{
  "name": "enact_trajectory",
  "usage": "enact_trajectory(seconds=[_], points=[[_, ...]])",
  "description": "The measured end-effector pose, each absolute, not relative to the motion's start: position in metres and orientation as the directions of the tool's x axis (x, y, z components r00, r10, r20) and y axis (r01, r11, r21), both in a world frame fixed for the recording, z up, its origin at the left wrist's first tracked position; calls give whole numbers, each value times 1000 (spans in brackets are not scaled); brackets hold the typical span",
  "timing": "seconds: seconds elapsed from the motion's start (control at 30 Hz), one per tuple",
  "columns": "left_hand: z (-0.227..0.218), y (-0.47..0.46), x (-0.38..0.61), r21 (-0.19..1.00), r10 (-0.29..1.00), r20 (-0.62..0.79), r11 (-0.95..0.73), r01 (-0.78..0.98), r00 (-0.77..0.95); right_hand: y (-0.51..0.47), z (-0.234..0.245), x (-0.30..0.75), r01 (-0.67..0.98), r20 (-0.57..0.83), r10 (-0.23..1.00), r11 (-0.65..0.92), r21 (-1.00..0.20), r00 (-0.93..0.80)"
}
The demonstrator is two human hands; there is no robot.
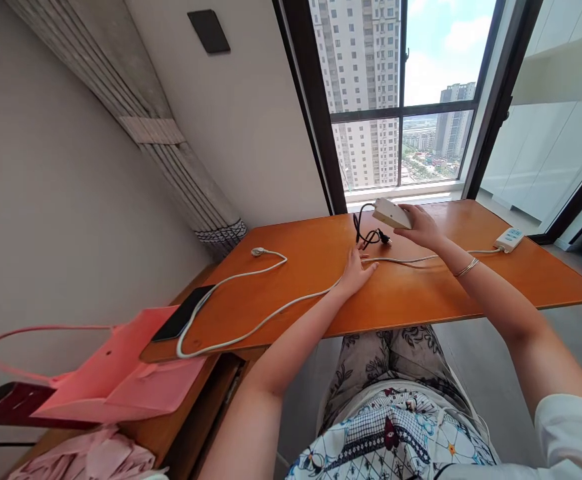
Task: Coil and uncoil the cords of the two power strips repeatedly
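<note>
My right hand point(419, 227) is closed on a white block-shaped electrical device point(389, 213), held tilted above the far side of the orange-brown table point(311, 260). A black cord point(357, 223) leaves its left end, loops down and ends in a black plug point(385, 237). Close by, my left hand point(355, 272) rests low over the tabletop, thumb and fingers apart, fingertips beside the black cord; whether they touch it I cannot tell. A white cable point(281, 310) passes under this hand, between a white plug point(258, 252) on the left and a white power strip point(511, 239) on the right.
A dark flat phone or tablet point(183, 313) lies at the table's left end, partly under the white cable. Left of it are a pink bag point(121, 367) and pink cloth point(88, 460) on a wooden cabinet. A window point(403, 113) stands behind the table, beside a grey curtain point(171, 160).
</note>
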State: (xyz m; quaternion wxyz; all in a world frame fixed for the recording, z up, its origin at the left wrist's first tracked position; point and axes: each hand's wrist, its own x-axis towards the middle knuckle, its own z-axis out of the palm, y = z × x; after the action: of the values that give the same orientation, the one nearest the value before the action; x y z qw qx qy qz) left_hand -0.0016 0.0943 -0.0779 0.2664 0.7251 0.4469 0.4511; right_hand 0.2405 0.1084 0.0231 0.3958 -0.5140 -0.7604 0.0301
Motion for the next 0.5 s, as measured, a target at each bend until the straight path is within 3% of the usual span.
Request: enact_trajectory(seconds=[0.17, 0.5], points=[[-72, 96, -4, 837, 911, 411, -395, 378, 43, 86, 62, 233, 513, 749, 656, 675, -531, -88], [-72, 107, 9, 911, 963, 268, -253, 326, -2, 47, 91, 246, 373, 790, 609, 752, -543, -77]])
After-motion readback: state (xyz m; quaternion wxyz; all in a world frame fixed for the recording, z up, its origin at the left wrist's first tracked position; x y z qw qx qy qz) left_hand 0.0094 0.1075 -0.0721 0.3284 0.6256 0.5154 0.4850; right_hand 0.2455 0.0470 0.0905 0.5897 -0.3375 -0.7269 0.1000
